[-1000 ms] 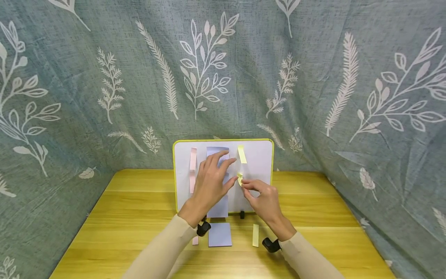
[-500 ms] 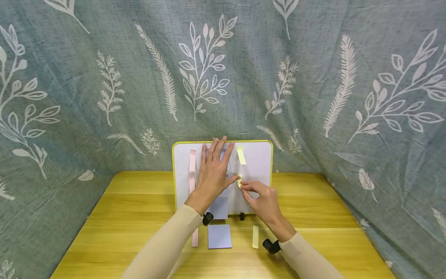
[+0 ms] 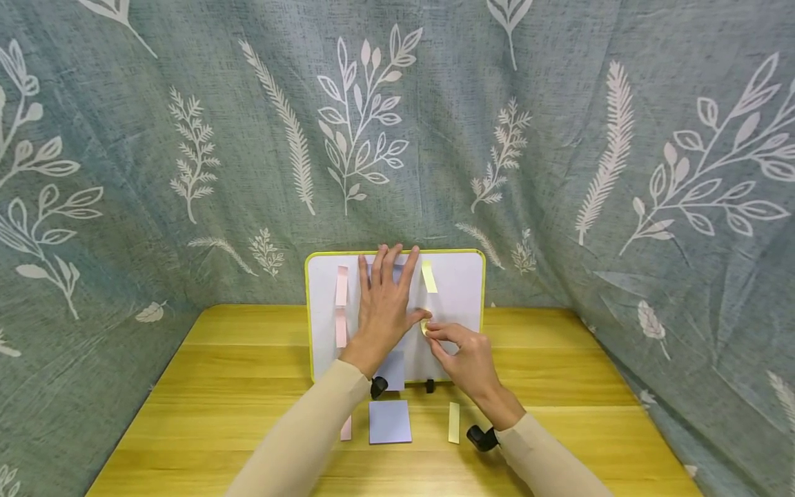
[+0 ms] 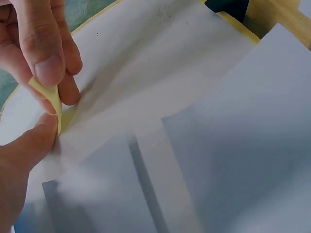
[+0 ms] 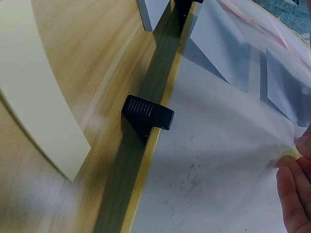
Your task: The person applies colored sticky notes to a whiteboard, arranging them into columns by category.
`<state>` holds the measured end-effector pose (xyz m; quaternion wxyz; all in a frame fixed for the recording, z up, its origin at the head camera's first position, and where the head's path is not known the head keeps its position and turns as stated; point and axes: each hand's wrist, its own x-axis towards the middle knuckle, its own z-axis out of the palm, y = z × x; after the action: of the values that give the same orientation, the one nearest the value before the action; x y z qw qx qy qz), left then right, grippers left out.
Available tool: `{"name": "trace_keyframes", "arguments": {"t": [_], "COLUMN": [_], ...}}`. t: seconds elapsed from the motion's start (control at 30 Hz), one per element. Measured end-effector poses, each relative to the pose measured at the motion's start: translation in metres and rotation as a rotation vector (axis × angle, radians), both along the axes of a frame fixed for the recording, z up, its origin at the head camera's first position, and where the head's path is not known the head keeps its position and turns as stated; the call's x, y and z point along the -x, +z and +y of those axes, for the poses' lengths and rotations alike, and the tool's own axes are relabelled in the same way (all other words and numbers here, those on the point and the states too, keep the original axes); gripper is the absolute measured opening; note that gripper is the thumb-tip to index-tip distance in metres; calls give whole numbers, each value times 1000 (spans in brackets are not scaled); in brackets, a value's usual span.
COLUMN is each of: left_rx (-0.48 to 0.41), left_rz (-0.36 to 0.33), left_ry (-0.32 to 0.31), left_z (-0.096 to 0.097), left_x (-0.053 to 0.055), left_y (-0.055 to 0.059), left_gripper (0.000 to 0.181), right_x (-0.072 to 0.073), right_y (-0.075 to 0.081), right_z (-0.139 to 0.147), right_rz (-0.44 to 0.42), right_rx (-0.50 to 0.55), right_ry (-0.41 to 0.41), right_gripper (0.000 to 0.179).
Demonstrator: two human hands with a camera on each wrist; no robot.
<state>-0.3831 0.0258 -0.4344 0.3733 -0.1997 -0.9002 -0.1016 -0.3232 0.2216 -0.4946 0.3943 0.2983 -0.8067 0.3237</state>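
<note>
A whiteboard [image 3: 461, 297] with a yellow rim stands upright on the wooden table. My left hand [image 3: 380, 314] lies spread against it, fingers straight up toward the top edge, covering much of a column of blue sticky notes [image 3: 394, 373]. Its thumb presses at a narrow yellow sticky note [image 4: 57, 103] on the board. From the right, my right hand [image 3: 467, 353] pinches that curled yellow note between thumb and fingers. A second yellow strip [image 3: 429, 277] hangs higher up. Two pink strips [image 3: 341, 326] are stuck on the left side.
In front of the board lie a blue sticky pad [image 3: 390, 422], a yellow strip pad [image 3: 454, 422] and a pink strip pad [image 3: 346, 429], partly behind my left sleeve. A black clip foot [image 5: 147, 112] holds the board's lower edge. A patterned curtain [image 3: 261, 138] surrounds the table.
My left hand has gone from hovering with bent fingers to lying spread against the board, its thumb shifting right onto the yellow note. The right hand keeps its pinch almost in place.
</note>
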Motion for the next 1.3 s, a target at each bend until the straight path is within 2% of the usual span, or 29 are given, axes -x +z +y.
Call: {"name": "trace_keyframes", "arguments": {"t": [0.4,0.77,0.97,1.13,1.3], "left_rx": [-54,10,50,80,97], "left_rz": [7,-19,-46,-67,-59], "left_ry": [0,9,-9,-26,-47], "left_z": [3,-2,-5,-10,-17], "left_x": [1,-3,-10,-16,-23], "left_y": [0,0,3,6,9], "left_gripper": [131,139,144,140,133], "right_x": [-1,-5,-7,-9,-11], "right_y": [1,2,2,4,5], "right_z": [-4,-3,2,6,9], "right_rz": [-14,-13,-11,-19,8], "right_rx": [-30,-41,-69,-78,-85], "right_ry": [-7,-1,-14,-15,-15], "right_gripper": [18,19,21,20,22]}}
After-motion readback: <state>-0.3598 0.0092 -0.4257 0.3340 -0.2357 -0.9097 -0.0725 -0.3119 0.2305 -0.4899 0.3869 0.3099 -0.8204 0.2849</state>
